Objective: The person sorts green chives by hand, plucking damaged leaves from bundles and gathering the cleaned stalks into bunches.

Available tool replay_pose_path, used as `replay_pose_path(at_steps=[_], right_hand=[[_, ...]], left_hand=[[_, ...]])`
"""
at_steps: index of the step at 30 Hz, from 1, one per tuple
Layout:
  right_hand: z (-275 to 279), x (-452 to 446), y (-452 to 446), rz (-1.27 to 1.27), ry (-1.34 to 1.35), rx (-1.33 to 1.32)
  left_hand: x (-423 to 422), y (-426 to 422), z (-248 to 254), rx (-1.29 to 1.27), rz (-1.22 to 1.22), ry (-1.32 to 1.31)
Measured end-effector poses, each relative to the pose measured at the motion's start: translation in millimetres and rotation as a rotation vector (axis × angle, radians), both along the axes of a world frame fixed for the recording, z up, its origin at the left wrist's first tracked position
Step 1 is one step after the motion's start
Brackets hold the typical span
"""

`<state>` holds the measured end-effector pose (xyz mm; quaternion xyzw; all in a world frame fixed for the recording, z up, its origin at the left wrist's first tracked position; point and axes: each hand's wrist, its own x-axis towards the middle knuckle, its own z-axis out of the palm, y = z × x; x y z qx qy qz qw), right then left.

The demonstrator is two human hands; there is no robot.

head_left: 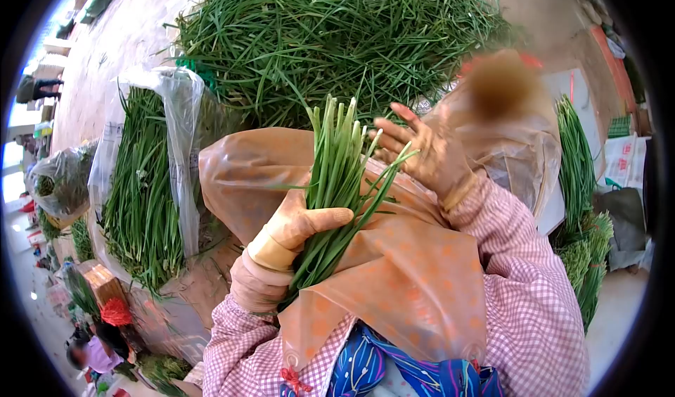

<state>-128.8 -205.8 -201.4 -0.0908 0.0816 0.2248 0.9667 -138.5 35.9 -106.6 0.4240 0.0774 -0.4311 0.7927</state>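
Observation:
A bunch of garlic chives [336, 158] stands upright in front of my lap, its pale cut ends at the top. My gloved left hand [299, 225] is closed around its lower part, thumb across the front. My gloved right hand [425, 147] is open beside the bunch, fingers spread and slightly blurred. One stalk of the bunch leans out towards its fingers; I cannot tell whether they touch it. Beneath both hands an orange-patterned plastic apron [401, 270] covers my lap.
A large heap of loose chives [337, 38] lies just ahead. On the left, more chives [144, 193] fill a clear plastic bag [184, 151]. Tied bundles [576, 165] lie at the right. Further left are a wooden box [104, 284], red string [117, 312] and other people.

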Motion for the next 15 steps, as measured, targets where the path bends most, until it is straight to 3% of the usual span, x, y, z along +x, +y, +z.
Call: replay_pose_path(at_steps=[5,7,9,11,15], right_hand=[[41,-6,28,-0.015,0.032,-0.059],[47,7,49,-0.096,0.008,-0.255],[54,14,70,-0.074,-0.013,-0.263],[62,14,84,-0.086,-0.042,-0.363],[66,14,81,0.056,-0.077,-0.477]], left_hand=[[3,2,-5,0.2,-0.09,-0.209],[7,4,-4,0.258,-0.112,-0.274],[14,12,-3,0.288,-0.288,-0.257],[13,17,2,0.05,-0.193,-0.04],[10,7,19,0.094,-0.165,-0.083]])
